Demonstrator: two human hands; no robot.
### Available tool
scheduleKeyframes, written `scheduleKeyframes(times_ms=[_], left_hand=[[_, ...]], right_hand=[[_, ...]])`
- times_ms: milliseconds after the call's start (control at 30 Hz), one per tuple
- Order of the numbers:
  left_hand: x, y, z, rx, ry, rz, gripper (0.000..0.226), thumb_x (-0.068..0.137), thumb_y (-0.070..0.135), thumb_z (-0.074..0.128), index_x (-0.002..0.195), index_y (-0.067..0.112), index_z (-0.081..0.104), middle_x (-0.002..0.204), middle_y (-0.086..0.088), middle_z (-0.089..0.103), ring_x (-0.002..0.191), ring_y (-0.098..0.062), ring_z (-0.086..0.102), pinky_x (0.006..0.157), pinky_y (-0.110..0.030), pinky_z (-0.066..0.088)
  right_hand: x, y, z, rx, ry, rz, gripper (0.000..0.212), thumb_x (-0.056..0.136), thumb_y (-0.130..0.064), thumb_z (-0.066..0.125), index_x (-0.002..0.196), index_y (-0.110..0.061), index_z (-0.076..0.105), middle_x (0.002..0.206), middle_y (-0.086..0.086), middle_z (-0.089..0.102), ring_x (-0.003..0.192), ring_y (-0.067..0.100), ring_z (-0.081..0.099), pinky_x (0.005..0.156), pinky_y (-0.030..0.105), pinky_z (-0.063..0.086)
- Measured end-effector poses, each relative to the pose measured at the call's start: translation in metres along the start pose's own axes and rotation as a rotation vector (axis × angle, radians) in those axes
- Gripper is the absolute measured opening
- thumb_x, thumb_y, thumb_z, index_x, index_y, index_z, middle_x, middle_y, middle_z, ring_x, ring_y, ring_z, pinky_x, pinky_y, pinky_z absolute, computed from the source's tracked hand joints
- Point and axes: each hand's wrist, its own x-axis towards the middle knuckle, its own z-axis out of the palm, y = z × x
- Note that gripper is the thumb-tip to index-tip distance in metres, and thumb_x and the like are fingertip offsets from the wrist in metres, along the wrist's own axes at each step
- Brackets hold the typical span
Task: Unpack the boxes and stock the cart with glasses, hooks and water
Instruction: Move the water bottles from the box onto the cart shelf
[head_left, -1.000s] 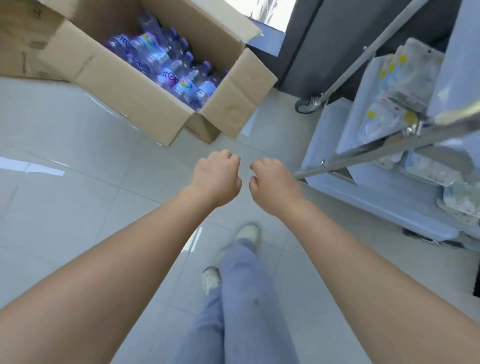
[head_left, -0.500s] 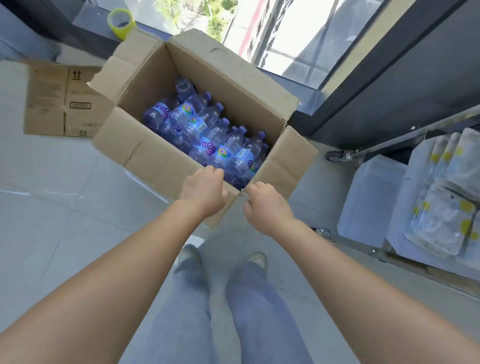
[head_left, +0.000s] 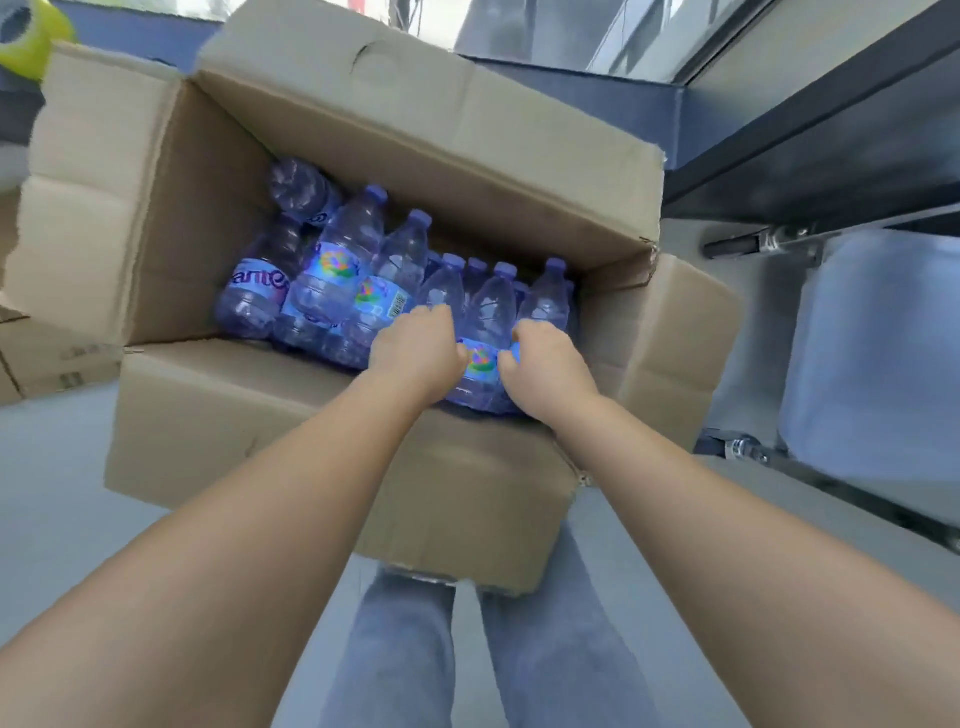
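Nearest the camera, the person's blue denim trouser legs (head_left: 467, 660) stood against the near flap of the open brown corrugated cardboard box (head_left: 332, 457), its creased flaps splayed outward. Half a second before, both fists had hovered at that near edge holding nothing; now they had dropped inside, so a fresh round of picking up water had probably begun. The left hand (head_left: 415, 353) had curled over the clear ribbed plastic water bottles with purple caps and bright labels (head_left: 332, 280), and the right hand (head_left: 545, 364) curled beside it, one bottle showing between them; whether either hand had actually closed round a bottle I could not tell. Further right the pale blue plastic cart with a metal frame (head_left: 872, 364) waited near the box. Beyond the box, a yellow tape roll (head_left: 36, 36) sat blurred.
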Motion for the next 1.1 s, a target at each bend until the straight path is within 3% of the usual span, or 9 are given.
scheduleKeyframes(times_ms=[167,300,433,500,633,767,900,967,1100], left_hand=[[0.087,-0.008,0.016,-0.052,0.054,0.044,0.041,0.094,0.027,0.050,0.124,0.002,0.043,0.128,-0.018,0.046,0.120,-0.034,0.043,0.092,-0.042,0.039],[0.134,-0.008,0.039,-0.042,0.018,0.023,0.063,0.091,0.032,0.055,0.136,-0.004,0.029,0.132,-0.023,0.046,0.123,-0.039,0.043,0.094,-0.044,0.038],[0.151,-0.007,0.058,0.019,0.022,-0.006,0.086,0.089,0.026,0.060,0.146,-0.006,0.006,0.145,-0.022,0.032,0.133,-0.036,0.031,0.103,-0.043,0.032],[0.154,-0.009,0.057,0.033,0.034,-0.033,0.096,0.083,0.029,0.068,0.146,-0.005,0.005,0.145,-0.019,0.032,0.133,-0.034,0.030,0.103,-0.041,0.032],[0.153,-0.012,0.049,0.002,0.007,-0.060,0.094,0.062,0.043,0.082,0.133,0.001,0.038,0.130,-0.016,0.041,0.124,-0.033,0.035,0.098,-0.036,0.035],[0.126,-0.013,0.045,-0.207,0.092,-0.091,0.078,0.064,0.031,0.080,0.124,0.007,0.036,0.130,-0.016,0.036,0.124,-0.032,0.032,0.096,-0.034,0.035],[0.091,-0.019,0.052,-0.466,0.145,-0.037,0.071,0.066,0.020,0.074,0.124,0.017,0.033,0.114,-0.012,0.046,0.102,-0.033,0.049,0.077,-0.036,0.042],[0.076,-0.021,0.053,-0.467,0.156,-0.001,0.070,0.070,0.022,0.072,0.127,0.021,0.033,0.113,-0.011,0.049,0.101,-0.033,0.050,0.078,-0.038,0.044],[0.046,-0.016,0.051,-0.390,0.258,0.060,0.073,0.072,0.027,0.074,0.133,0.017,0.036,0.124,-0.011,0.044,0.115,-0.032,0.044,0.088,-0.040,0.039]], right_hand=[[0.083,0.008,0.029,0.121,0.010,0.129,0.039,0.095,-0.029,0.049,0.123,-0.002,0.045,0.127,0.017,0.051,0.120,0.033,0.045,0.097,0.038,0.039],[0.126,0.012,0.049,0.103,0.015,0.151,0.053,0.093,-0.036,0.054,0.129,0.000,0.041,0.129,0.017,0.050,0.120,0.034,0.045,0.095,0.036,0.038],[0.147,0.009,0.059,0.086,-0.026,0.214,0.098,0.082,-0.044,0.066,0.146,0.003,0.009,0.145,0.013,0.036,0.135,0.031,0.027,0.104,0.035,0.030],[0.152,0.007,0.057,0.072,-0.069,0.268,0.108,0.077,-0.045,0.070,0.147,0.003,0.004,0.147,0.010,0.031,0.138,0.030,0.021,0.107,0.032,0.027],[0.148,0.007,0.053,0.115,-0.100,0.320,0.102,0.071,-0.043,0.077,0.144,-0.001,0.018,0.145,0.011,0.030,0.135,0.029,0.023,0.106,0.032,0.028],[0.125,0.010,0.063,0.292,-0.035,0.328,0.096,0.067,-0.029,0.081,0.139,-0.006,0.021,0.143,0.012,0.025,0.133,0.030,0.023,0.106,0.034,0.028],[0.096,0.015,0.066,0.560,0.032,0.261,0.084,0.068,-0.020,0.078,0.128,-0.010,0.021,0.127,0.012,0.040,0.115,0.029,0.046,0.091,0.038,0.044],[0.081,0.014,0.063,0.604,0.063,0.245,0.076,0.071,-0.020,0.076,0.124,-0.013,0.021,0.119,0.009,0.046,0.103,0.027,0.053,0.080,0.035,0.045],[0.046,0.015,0.057,0.575,0.182,0.178,0.074,0.071,-0.027,0.076,0.123,-0.018,0.025,0.119,0.001,0.048,0.102,0.023,0.053,0.084,0.040,0.048]])
